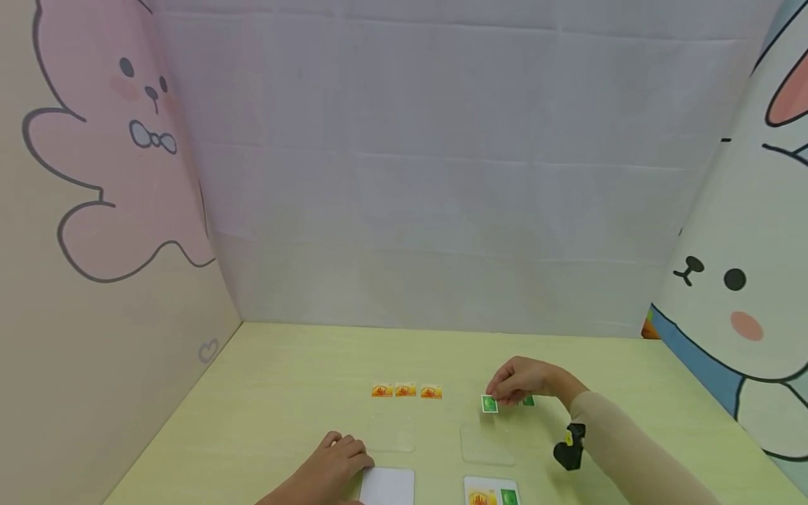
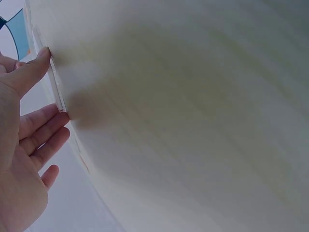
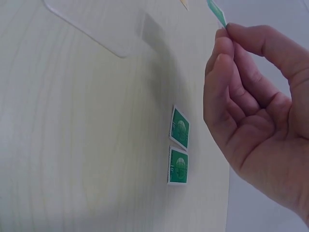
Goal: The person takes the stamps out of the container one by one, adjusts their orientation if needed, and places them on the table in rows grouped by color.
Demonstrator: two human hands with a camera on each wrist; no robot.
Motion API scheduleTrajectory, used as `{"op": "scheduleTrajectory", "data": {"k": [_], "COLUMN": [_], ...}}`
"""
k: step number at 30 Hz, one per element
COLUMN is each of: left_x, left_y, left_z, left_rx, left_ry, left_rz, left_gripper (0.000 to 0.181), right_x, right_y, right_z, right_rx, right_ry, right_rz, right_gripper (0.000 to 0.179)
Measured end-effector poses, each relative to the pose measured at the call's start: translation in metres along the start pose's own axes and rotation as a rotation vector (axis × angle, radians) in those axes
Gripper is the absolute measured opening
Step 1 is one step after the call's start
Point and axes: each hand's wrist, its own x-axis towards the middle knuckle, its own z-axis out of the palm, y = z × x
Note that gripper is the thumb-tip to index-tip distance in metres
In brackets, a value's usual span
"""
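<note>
My right hand (image 1: pixel 519 379) pinches a small green stamp (image 1: pixel 489 404) between thumb and fingertips, raised over the table. Two more green stamps (image 3: pixel 179 145) with white borders lie side by side below that hand in the right wrist view. At the near edge of the head view, my left hand (image 1: pixel 337 459) holds a blank white card (image 1: pixel 388 486) by its left side. In the left wrist view its thumb and fingers sit at opposite ends of the card's thin edge (image 2: pixel 55 84).
Three orange-yellow stamps (image 1: pixel 405 390) form a row at the middle. Two clear rounded plates, a left one (image 1: pixel 391 433) and a right one (image 1: pixel 488 445), lie nearer. A white card with an orange and a green stamp (image 1: pixel 491 491) is at the front. Walls (image 1: pixel 410 175) enclose the table (image 1: pixel 284 372).
</note>
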Motion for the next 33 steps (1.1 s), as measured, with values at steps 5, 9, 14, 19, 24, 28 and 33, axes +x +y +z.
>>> {"op": "scheduleTrajectory", "data": {"k": [5, 9, 14, 19, 24, 28, 33], "left_x": [0.0, 0.0, 0.0, -0.001, -0.001, 0.0, 0.0], "left_y": [-0.001, -0.002, -0.001, 0.0, 0.001, 0.001, 0.001], "left_z": [0.001, 0.001, 0.002, 0.002, 0.002, 0.001, 0.001], "left_rx": [0.005, 0.008, -0.013, -0.008, -0.012, -0.031, -0.027], "left_ry": [-0.008, -0.005, -0.001, 0.031, 0.007, -0.033, -0.026], "left_rz": [-0.001, -0.003, -0.007, -0.012, -0.027, -0.047, -0.048], "left_gripper": [0.048, 0.047, 0.046, 0.052, 0.054, 0.054, 0.054], "right_x": [0.0, 0.0, -0.001, -0.001, -0.001, 0.0, 0.0], "right_y": [0.001, 0.002, 0.003, 0.005, 0.007, 0.008, 0.01], "right_z": [-0.002, -0.004, -0.005, -0.007, -0.008, -0.01, -0.011], "right_rx": [0.001, -0.005, -0.008, -0.001, 0.003, 0.01, 0.02], "right_ry": [0.001, -0.007, -0.009, 0.005, 0.01, 0.011, 0.015], "right_rz": [-0.008, -0.021, -0.041, -0.034, -0.026, -0.02, -0.026], "right_gripper": [0.023, 0.023, 0.025, 0.025, 0.025, 0.026, 0.024]}}
